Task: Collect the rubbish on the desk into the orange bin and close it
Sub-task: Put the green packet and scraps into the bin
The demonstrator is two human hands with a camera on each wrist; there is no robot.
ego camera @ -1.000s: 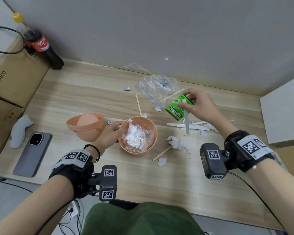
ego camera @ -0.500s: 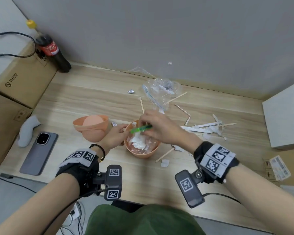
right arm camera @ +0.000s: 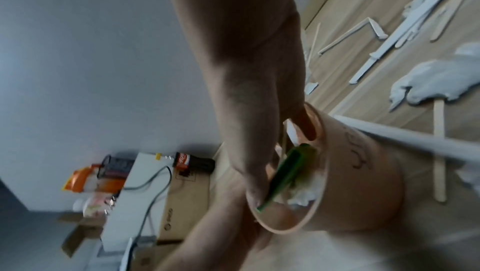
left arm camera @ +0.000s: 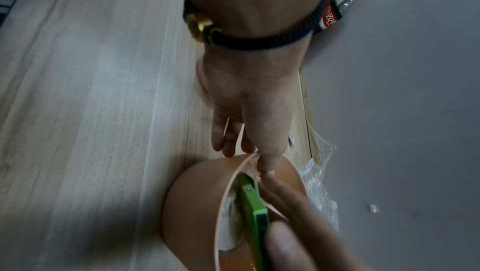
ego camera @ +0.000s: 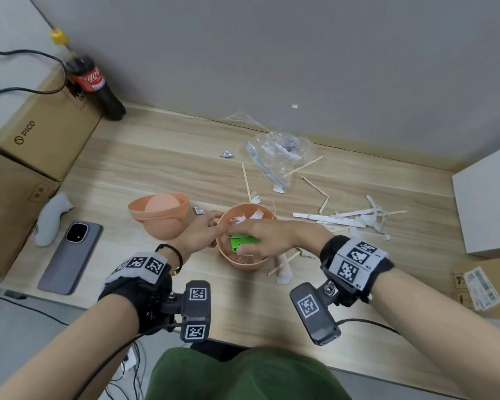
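Observation:
The orange bin [ego camera: 244, 262] stands open near the desk's front, holding white tissue. My left hand [ego camera: 202, 229] pinches its left rim, thumb inside and fingers outside, as the left wrist view shows on the bin [left arm camera: 192, 203] and the hand [left arm camera: 249, 152]. My right hand [ego camera: 260, 238] reaches over the bin and grips a flat green box [ego camera: 243, 243], which sits tilted inside the bin on the tissue. The right wrist view shows the green box [right arm camera: 285, 175] below the rim of the bin [right arm camera: 358, 183]. The orange lid [ego camera: 159, 215] lies upturned to the bin's left.
White paper strips [ego camera: 344, 220], wooden sticks, a clear zip bag [ego camera: 277, 157], a foil scrap [ego camera: 227, 153] and a tissue wad [ego camera: 285, 269] litter the desk. A phone [ego camera: 70, 255] and cola bottle [ego camera: 96, 88] sit left. Cardboard boxes [ego camera: 26, 157] and a white box [ego camera: 488, 203] flank the desk.
My right hand carried the green box from the right side of the desk to the bin and lowered it inside. My left hand stayed on the rim.

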